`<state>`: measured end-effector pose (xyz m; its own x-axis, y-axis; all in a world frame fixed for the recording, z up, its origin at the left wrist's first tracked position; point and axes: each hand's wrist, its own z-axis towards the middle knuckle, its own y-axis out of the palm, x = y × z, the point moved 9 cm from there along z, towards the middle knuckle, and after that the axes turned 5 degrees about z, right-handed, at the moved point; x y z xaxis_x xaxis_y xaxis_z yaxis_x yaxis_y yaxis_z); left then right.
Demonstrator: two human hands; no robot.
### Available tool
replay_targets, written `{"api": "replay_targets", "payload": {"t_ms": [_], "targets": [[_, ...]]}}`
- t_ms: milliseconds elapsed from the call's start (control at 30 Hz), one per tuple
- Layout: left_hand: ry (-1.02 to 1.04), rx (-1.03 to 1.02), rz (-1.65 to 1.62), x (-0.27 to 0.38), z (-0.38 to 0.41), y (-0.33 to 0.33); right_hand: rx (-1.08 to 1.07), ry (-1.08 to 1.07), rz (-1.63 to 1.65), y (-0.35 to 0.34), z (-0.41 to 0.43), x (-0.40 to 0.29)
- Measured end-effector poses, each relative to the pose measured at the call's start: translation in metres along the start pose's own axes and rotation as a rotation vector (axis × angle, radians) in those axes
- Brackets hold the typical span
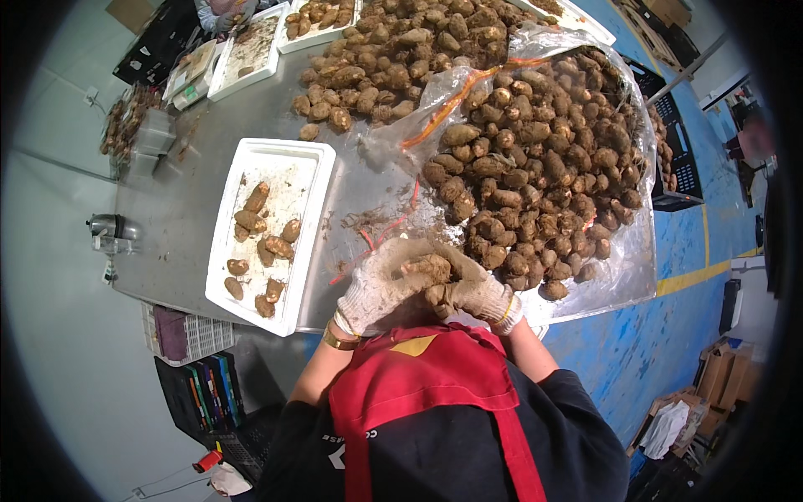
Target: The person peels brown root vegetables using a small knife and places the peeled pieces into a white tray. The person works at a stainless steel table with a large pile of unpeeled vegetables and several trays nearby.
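My left hand [382, 282], in a soiled white knit glove, is shut on a brown taro corm [426, 268] just above the red apron. My right hand [477, 292], gloved alike, curls against the corm's right side; whether its fingers hold another corm is hard to tell. Left of my hands, a white foam tray [319, 188] bears several taro corms [279, 247]. A large heap of hairy, soil-covered taro corms [533, 169] lies on a clear plastic bag [439, 94] with an orange edge, to the right and ahead of my hands.
Loose soil and red string [392, 224] lie on the metal table [182, 251]. Farther up are more foam trays [216, 85], a scale [191, 78] and a co-worker's gloved hands [232, 19]. Black crates [684, 150] stand right of the table, a white basket [210, 339] at its lower left.
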<state>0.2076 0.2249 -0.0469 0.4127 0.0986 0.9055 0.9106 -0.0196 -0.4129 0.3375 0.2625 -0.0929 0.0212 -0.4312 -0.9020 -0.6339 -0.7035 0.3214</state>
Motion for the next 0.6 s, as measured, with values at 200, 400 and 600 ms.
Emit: {"api": "replay_targets", "payload": {"t_ms": [200,400,600], "targets": [[0.16,0.077,0.151,0.008,-0.006,0.006,-0.072,-0.041,-0.015,0.002,-0.007,-0.007],[0.187,0.267,0.213,0.017,-0.007,-0.001,0.143,-0.356,-0.443,-0.011,0.001,-0.004],[-0.078,0.374,0.101,-0.042,-0.002,-0.01,0.203,-0.209,-0.644,0.022,-0.005,-0.029]]}}
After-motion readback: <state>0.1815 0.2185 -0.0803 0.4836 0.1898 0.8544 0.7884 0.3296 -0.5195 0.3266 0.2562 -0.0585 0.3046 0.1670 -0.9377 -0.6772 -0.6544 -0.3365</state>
